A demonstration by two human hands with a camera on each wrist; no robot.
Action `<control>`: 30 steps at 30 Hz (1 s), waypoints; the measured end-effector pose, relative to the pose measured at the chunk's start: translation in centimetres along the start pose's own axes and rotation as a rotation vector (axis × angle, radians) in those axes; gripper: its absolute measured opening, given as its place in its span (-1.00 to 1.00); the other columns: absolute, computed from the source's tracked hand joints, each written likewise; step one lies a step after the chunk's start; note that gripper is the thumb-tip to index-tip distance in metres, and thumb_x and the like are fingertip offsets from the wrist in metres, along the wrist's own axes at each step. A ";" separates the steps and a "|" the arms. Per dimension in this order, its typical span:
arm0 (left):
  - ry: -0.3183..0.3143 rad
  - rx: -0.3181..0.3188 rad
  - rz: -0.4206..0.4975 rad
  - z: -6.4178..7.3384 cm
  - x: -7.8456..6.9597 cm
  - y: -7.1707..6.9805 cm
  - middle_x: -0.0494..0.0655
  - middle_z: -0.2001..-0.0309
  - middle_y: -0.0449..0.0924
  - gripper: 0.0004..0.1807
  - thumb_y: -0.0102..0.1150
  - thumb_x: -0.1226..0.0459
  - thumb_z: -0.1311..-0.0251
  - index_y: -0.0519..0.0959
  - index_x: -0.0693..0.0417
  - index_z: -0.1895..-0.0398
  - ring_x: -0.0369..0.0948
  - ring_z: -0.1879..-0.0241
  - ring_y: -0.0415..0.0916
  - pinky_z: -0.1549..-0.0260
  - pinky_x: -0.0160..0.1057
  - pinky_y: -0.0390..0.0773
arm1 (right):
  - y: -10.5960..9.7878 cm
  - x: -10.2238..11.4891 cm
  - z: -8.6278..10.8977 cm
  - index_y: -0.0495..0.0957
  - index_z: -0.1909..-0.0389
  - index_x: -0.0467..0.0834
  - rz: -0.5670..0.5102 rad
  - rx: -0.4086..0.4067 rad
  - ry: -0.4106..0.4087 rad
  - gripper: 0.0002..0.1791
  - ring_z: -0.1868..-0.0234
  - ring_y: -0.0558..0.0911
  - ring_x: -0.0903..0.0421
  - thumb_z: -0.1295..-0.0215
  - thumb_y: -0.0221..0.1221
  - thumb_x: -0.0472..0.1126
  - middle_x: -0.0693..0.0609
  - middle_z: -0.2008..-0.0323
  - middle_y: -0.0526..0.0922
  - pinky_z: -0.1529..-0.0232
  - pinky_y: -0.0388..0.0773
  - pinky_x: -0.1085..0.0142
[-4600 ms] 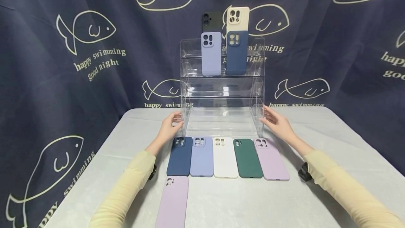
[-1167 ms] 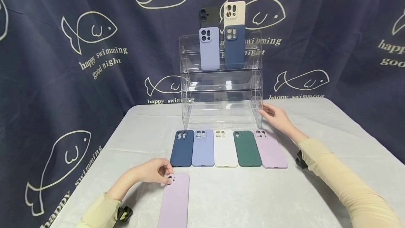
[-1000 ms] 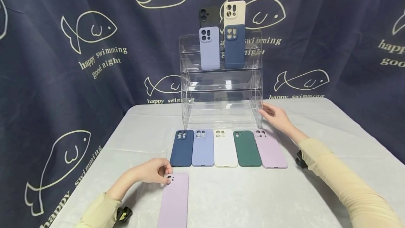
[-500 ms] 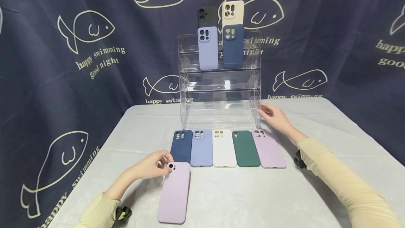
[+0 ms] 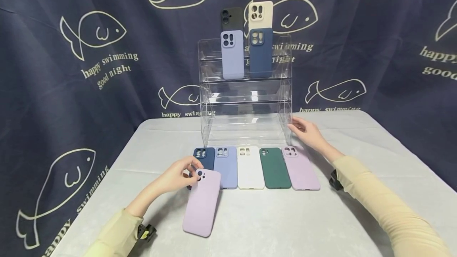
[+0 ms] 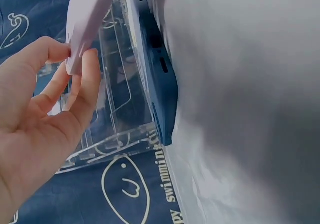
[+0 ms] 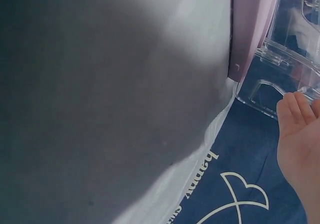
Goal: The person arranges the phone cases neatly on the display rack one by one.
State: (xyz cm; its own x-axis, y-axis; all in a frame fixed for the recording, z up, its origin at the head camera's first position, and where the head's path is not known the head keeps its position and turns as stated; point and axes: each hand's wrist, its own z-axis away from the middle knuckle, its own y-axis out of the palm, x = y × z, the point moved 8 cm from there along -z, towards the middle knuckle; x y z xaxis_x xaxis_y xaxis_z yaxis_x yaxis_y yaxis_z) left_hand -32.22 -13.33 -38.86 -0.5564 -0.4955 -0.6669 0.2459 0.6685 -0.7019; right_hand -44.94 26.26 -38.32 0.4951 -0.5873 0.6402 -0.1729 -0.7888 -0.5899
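My left hand (image 5: 180, 175) pinches the camera end of a lilac phone case (image 5: 202, 205) between thumb and fingers. The case hangs tilted, its upper end overlapping the dark blue phone case (image 5: 205, 161) at the row's left end. In the left wrist view, fingertips grip the edge of that lilac case (image 6: 92, 13). My right hand (image 5: 308, 134) touches the right side of the clear tiered display rack (image 5: 246, 102); in the right wrist view its fingers lie straight along the panel. On the rack's upper tiers stand periwinkle (image 5: 233, 60), black (image 5: 234, 20), cream (image 5: 265, 20) and navy (image 5: 261, 58) cases.
In front of the rack lie more cases in a row: periwinkle (image 5: 228, 171), white (image 5: 251, 171), green (image 5: 275, 171) and lilac (image 5: 303, 171). A pale cloth covers the table (image 5: 285, 225). Behind hangs a dark blue curtain (image 5: 171, 50) with fish prints.
My left hand left the rack's side, took the lilac case from the front of the table, and raised it toward the row. My right hand has stayed at the rack.
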 end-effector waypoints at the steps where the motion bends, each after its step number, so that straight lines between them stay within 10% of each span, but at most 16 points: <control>1: 0.000 -0.006 -0.006 -0.2 -0.1 0.0 -0.01 0.26 0.55 -0.73 0.18 0.48 -0.01 0.49 0.13 0.18 -0.36 0.35 0.47 0.49 -0.43 0.55 | 0.0 0.0 0.0 0.30 -0.25 -0.37 0.002 0.000 0.001 -0.46 -0.05 0.55 -0.28 -0.37 0.07 -0.13 -0.38 -0.06 0.52 -0.11 0.47 0.02; 8: 0.008 -0.025 -0.015 -1.4 -0.6 0.1 -0.01 0.28 0.55 -0.74 0.20 0.47 0.00 0.54 0.13 0.19 -0.38 0.42 0.46 0.45 -0.44 0.57 | 0.0 -0.1 0.2 0.29 -0.25 -0.38 0.002 0.005 0.018 -0.45 -0.06 0.54 -0.29 -0.37 0.06 -0.12 -0.38 -0.08 0.50 -0.11 0.48 -0.01; 20: 0.000 -0.307 -0.002 -3.5 -2.1 -2.4 0.09 0.19 0.54 -0.73 0.23 0.50 0.06 0.55 0.23 0.21 -0.34 0.45 0.49 0.40 -0.42 0.64 | 0.0 -0.2 0.0 0.29 -0.26 -0.37 0.008 0.013 0.026 -0.44 -0.07 0.53 -0.29 -0.38 0.05 -0.09 -0.39 -0.09 0.49 -0.15 0.46 -0.04; 30: 0.035 -0.387 -0.059 -6.1 -4.5 -4.1 0.11 0.17 0.53 -0.71 0.23 0.47 0.03 0.55 0.23 0.16 -0.15 0.38 0.56 0.35 -0.32 0.66 | 0.2 0.1 0.1 0.28 -0.25 -0.40 -0.004 0.009 0.011 -0.45 -0.05 0.55 -0.29 -0.37 0.06 -0.15 -0.39 -0.05 0.52 -0.10 0.47 0.01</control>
State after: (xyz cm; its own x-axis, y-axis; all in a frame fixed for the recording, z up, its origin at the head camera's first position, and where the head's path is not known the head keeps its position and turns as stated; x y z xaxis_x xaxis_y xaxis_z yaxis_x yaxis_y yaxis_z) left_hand -35.54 -10.42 -31.44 -0.5887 -0.5250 -0.6146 -0.1015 0.8024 -0.5882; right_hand -44.89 26.07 -38.41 0.4868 -0.5860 0.6478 -0.1630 -0.7895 -0.5917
